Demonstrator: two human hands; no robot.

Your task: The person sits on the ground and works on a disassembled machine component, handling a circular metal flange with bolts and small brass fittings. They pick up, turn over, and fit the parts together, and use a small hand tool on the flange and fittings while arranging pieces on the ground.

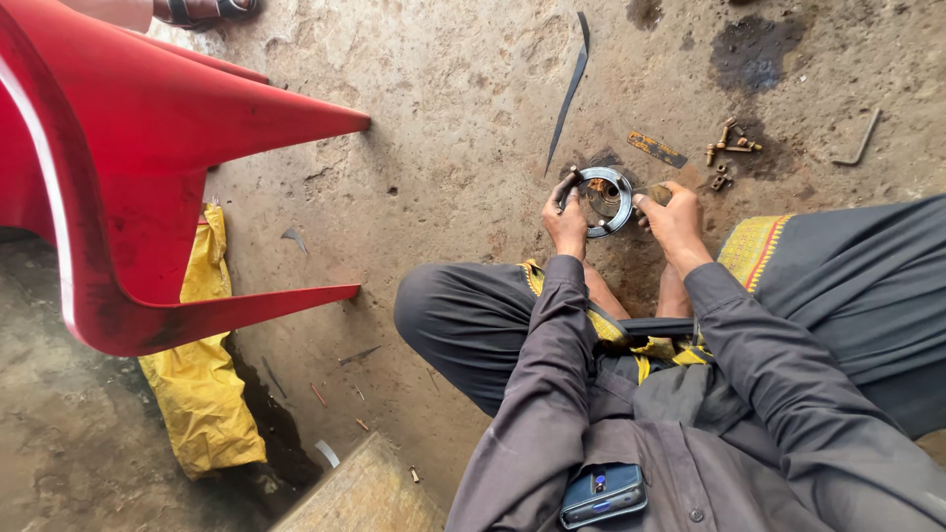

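Left hand (566, 223) grips a round silvery metal ring (603, 201) while right hand (672, 215) closes on a brown-handled tool (657, 194) above stained concrete floor (443, 148).

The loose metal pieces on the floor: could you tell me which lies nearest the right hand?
The small brass bolts just beyond the right hand; the bent rod lies further off.

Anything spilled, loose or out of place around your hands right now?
Yes. Dark stains mark the concrete floor, and brass bolts lie scattered loose beyond the right hand. The left hand holds a metal ring. A red plastic chair lies tipped over a yellow bag.
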